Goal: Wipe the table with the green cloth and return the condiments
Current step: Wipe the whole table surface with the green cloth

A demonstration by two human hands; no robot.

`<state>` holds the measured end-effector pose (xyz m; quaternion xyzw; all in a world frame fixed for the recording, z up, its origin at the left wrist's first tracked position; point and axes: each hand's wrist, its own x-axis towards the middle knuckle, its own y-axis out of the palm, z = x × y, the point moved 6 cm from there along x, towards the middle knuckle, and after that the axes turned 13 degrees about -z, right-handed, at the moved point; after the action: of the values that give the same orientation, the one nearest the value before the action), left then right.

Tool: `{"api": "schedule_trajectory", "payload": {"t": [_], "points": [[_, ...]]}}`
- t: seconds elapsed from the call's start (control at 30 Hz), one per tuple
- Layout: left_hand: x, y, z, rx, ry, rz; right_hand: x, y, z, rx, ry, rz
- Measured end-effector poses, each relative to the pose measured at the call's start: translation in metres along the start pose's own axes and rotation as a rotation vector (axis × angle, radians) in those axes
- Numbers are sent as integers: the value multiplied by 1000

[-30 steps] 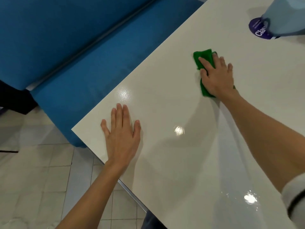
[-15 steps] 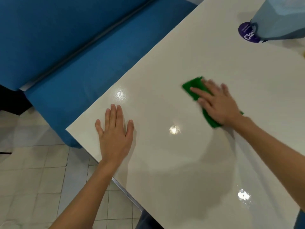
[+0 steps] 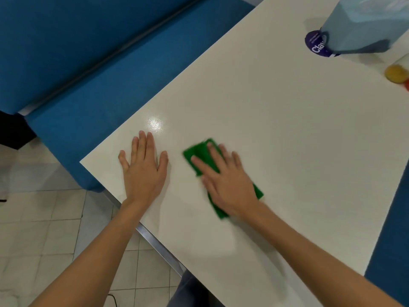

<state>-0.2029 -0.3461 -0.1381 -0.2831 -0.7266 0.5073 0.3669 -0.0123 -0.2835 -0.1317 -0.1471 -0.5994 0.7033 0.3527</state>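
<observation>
A green cloth lies flat on the white table near its front left corner. My right hand presses down on the cloth with spread fingers and covers most of it. Just left of it, my left hand rests flat on the bare tabletop, fingers apart, holding nothing. A yellow cap and a sliver of red show at the far right edge of the table; they look like condiment bottles, mostly cut off.
A pale blue tissue box stands at the table's far right with a purple round label by it. A blue bench runs along the table's left side. Tiled floor lies below the near table edge.
My right hand has dragged the green cloth across the table toward me and to the left, until it sits beside my left hand. The left hand has stayed flat in place.
</observation>
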Motion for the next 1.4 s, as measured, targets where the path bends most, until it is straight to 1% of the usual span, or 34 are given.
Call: {"api": "schedule_trajectory", "payload": {"t": [0.07,0.1,0.17,0.23,0.37,0.43,0.5,0.53,0.57,0.7,0.77,0.83,0.87,0.93,1.07,1.13,1.2,1.27,1.33,1.4], "points": [[-1,-1,-1,-14,-3,6,-25,-4,6,27,-184,80],[0,-2,-1,-20,-5,9,-29,-8,-1,32,-246,94],[1,-3,-1,-27,-4,10,-19,-14,-25,16,-275,79],[1,-4,0,-28,-1,2,4,-17,-56,-12,-177,59],[0,-3,-1,-20,-3,-17,51,-20,-114,-80,172,-8],[-1,-3,0,-9,-4,-23,63,-16,-115,-110,337,-51],[0,-2,0,-5,-5,-24,65,-11,-94,-115,432,-71],[-1,-2,0,-4,-5,-23,62,-7,-78,-108,428,-66],[-2,-2,0,-5,-6,-23,56,-3,-60,-94,385,-56],[-2,-2,1,-39,-12,-18,6,1,10,-9,66,-24],[-2,-3,2,-48,-9,-20,-22,-2,22,6,-91,26],[-1,-3,1,-53,-4,-25,-30,-10,10,4,-183,37],[-1,-3,2,-54,-3,-29,-26,-14,-2,-13,-189,21],[-1,-4,2,-50,0,-36,-5,-20,-34,-78,-108,-20],[1,-3,-1,-38,-1,-47,52,-29,-105,-175,227,-60],[1,-2,-2,-22,-2,-50,75,-24,-118,-164,353,-60],[0,-1,-3,-16,-6,-44,91,-15,-108,-155,417,-66],[-1,0,-4,-25,-3,-37,100,-6,-79,-136,408,-65],[0,-3,-3,-85,-15,-43,103,7,-39,-94,316,-49],[3,-11,2,-297,-122,-85,93,19,6,-43,206,-45]]}}
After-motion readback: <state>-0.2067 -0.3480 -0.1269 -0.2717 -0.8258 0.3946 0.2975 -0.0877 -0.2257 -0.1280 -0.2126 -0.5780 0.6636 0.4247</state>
